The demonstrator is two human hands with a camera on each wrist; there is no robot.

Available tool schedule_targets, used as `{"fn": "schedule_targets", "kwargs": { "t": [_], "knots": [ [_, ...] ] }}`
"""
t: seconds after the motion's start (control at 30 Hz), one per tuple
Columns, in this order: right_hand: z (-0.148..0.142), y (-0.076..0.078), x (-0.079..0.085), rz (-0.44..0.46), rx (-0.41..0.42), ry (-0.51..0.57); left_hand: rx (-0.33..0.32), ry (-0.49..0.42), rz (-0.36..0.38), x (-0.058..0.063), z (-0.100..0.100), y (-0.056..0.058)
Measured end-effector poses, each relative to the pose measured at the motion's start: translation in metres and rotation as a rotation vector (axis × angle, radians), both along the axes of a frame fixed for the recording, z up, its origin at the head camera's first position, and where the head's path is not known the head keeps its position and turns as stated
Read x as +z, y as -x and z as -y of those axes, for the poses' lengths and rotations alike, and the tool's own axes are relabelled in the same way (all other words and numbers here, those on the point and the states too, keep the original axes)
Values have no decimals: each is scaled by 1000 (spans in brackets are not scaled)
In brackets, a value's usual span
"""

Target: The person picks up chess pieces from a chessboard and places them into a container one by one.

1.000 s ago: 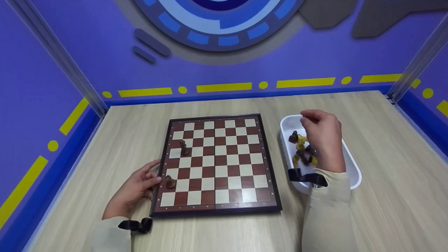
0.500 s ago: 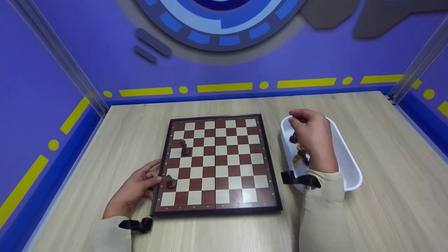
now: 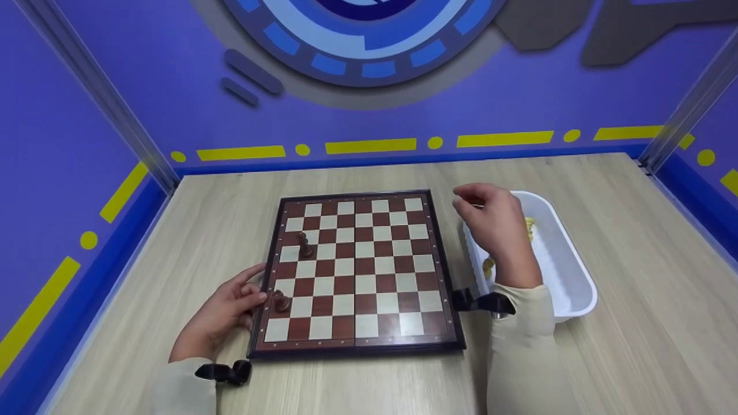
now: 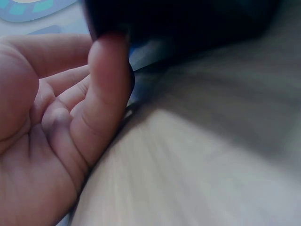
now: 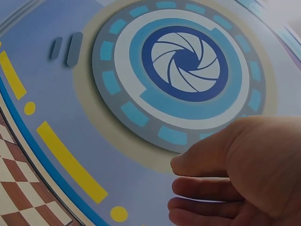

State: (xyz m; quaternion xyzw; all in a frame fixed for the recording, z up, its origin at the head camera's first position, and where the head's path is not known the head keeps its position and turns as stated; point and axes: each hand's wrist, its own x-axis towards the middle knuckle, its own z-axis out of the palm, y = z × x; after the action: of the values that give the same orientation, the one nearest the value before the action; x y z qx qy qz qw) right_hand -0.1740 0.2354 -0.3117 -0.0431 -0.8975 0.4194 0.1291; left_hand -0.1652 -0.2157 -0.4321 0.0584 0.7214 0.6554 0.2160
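Observation:
My left hand (image 3: 225,308) holds the left edge of a brown and cream chessboard (image 3: 372,265), thumb and index finger at its dark rim. In the left wrist view, a fingertip (image 4: 109,56) meets the board's dark side, with other fingers bent behind. Two dark chess pieces are on the board: one (image 3: 305,246) lies further back, another (image 3: 281,301) sits near my left thumb. My right hand (image 3: 493,225) is over the near side of a white tray (image 3: 576,276), fingers bent, thumb close to the index finger. I cannot tell whether it holds a piece.
Yellow chess pieces (image 3: 530,227) show in the tray, partly hidden by my right hand and forearm. Both stand on a pale wooden table (image 3: 651,259). Blue patterned walls (image 3: 369,115) enclose the back and sides.
My right hand has moved left from over the tray toward the board, its fingertips now past the tray's left rim. The left hand and the two pieces on the board stay put.

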Motion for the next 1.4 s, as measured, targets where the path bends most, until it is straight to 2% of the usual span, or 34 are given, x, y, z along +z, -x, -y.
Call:
{"fn": "schedule_targets", "kwargs": {
  "t": [0.17, 0.47, 0.9, 1.13, 1.4],
  "knots": [
    [5, 1, 1, -14, 63, -22, -1, 3, -1, -1, 1, 1],
    [16, 1, -1, -54, 126, -31, -6, 3, 11, -2, 1, 1],
    [42, 0, -2, -21, 188, -59, -9, 15, -1, -2, 2, 1],
    [58, -4, -4, -50, 242, -106, -9, 10, 6, -2, 3, -1],
    [69, -5, -3, -74, 246, -177, -13, 5, -3, -2, 2, 1]
  ]
}}
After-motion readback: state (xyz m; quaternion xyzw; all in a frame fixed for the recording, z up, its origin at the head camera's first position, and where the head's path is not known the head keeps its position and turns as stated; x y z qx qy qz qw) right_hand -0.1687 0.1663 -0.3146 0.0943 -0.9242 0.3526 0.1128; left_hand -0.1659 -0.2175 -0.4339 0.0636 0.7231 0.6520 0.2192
